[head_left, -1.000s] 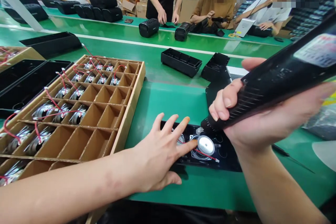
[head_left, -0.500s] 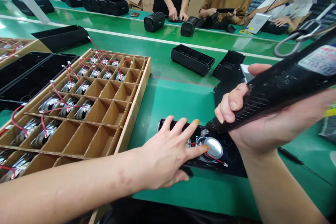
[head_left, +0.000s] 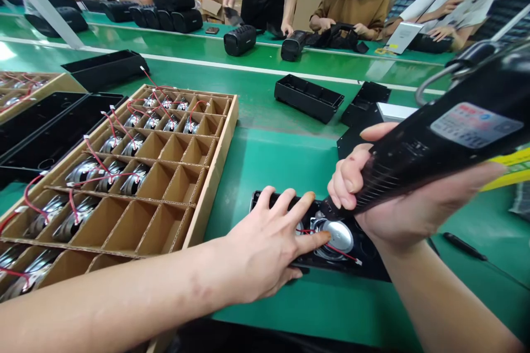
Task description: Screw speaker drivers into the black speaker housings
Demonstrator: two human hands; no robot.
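Speaker (head_left: 343, 237) sits in black panel (head_left: 366, 266), fastening apparently unfinished; left hand (head_left: 265, 251) splays empty fingers (head_left: 314, 241) onto it, right hand (head_left: 393, 226) curls tight round driver (head_left: 414, 160); tray (head_left: 217, 162) holds more speakers (head_left: 83, 170).

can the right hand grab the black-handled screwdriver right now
Probably not as it stands: the right hand is wrapped around the big black power tool, though nothing seems to cover the screwdriver's handle.
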